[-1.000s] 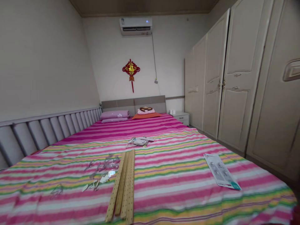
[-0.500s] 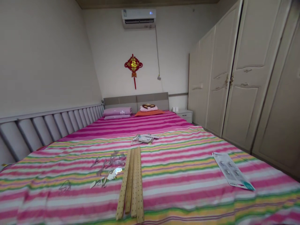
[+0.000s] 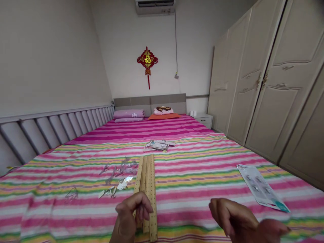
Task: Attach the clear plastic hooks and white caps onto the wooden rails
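Note:
A bundle of long perforated wooden strips (image 3: 147,175) lies lengthwise on the striped bedspread (image 3: 192,175). My left hand (image 3: 131,217) is at the bottom centre, its fingers curled down over the near end of the strips. Apart from the strips, my right hand (image 3: 239,221) hovers over the bedspread at the bottom right. Its fingers are bent together and hold nothing. Several small shiny metal pieces (image 3: 118,175) lie scattered just left of the strips.
A printed sheet (image 3: 262,188) lies on the bed at the right, and a small packet pile (image 3: 159,145) lies beyond the strips. Pillows (image 3: 129,114) sit at the headboard. Wardrobe doors (image 3: 278,84) line the right side; a padded panel (image 3: 50,128) runs along the left.
The view has tilted down and moved closer to the bed. Both my hands have come into view at the bottom, the left one onto the strips' near end.

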A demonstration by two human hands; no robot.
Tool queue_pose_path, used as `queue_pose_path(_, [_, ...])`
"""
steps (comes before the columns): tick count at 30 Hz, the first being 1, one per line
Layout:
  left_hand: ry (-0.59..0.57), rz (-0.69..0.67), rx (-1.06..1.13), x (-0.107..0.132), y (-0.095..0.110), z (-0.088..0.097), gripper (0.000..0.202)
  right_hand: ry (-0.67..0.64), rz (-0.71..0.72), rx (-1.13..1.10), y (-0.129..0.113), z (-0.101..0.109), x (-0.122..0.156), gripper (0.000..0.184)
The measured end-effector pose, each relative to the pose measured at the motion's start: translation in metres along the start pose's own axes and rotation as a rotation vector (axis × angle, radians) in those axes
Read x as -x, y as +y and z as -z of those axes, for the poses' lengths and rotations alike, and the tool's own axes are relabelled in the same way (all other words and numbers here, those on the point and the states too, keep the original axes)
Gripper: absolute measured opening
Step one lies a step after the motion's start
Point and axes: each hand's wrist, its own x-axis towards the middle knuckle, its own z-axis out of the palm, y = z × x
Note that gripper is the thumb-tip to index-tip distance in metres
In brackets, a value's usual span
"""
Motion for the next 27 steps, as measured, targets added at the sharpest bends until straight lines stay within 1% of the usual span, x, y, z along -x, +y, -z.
queue_pose_path(2, [0.014, 0.119, 0.034, -0.005, -0.011, -0.005, 0.101, 0.046, -0.048, -0.005, 0.011, -0.003, -0.008, 0.080])
queue_pose_path(4, [0.026, 0.194, 0.084, -0.009, -0.026, -0.013, 0.094, 0.049, -0.113, -0.027, 0.032, -0.004, -0.015, 0.077])
queue_pose_path(7, [0.082, 0.265, 0.121, -0.015, -0.045, -0.024, 0.084, 0.094, -0.248, -0.080, 0.070, -0.005, -0.024, 0.072])
queue_pose_path(10, [0.127, 0.312, 0.080, -0.022, -0.055, -0.030, 0.078, 0.160, -0.424, -0.117, 0.102, -0.008, -0.030, 0.071])
queue_pose_path(13, [0.158, 0.338, 0.031, -0.028, -0.064, -0.033, 0.075, 0.185, -0.512, -0.085, 0.119, -0.010, -0.035, 0.072])
queue_pose_path(17, [0.178, 0.335, -0.036, -0.032, -0.073, -0.034, 0.073, 0.164, -0.545, -0.014, 0.131, -0.015, -0.043, 0.074])
queue_pose_path(20, [0.168, 0.336, -0.049, -0.031, -0.075, -0.035, 0.073, 0.101, -0.537, 0.049, 0.142, -0.030, -0.043, 0.075])
queue_pose_path(22, [0.152, 0.346, -0.045, -0.029, -0.075, -0.036, 0.072, 0.012, -0.523, 0.087, 0.153, -0.046, -0.037, 0.075])
queue_pose_path(24, [0.132, 0.359, -0.045, -0.026, -0.077, -0.035, 0.073, -0.086, -0.506, 0.128, 0.169, -0.065, -0.028, 0.074])
queue_pose_path(27, [0.080, 0.357, -0.049, -0.020, -0.084, -0.032, 0.073, -0.132, -0.489, 0.174, 0.200, -0.092, -0.012, 0.067])
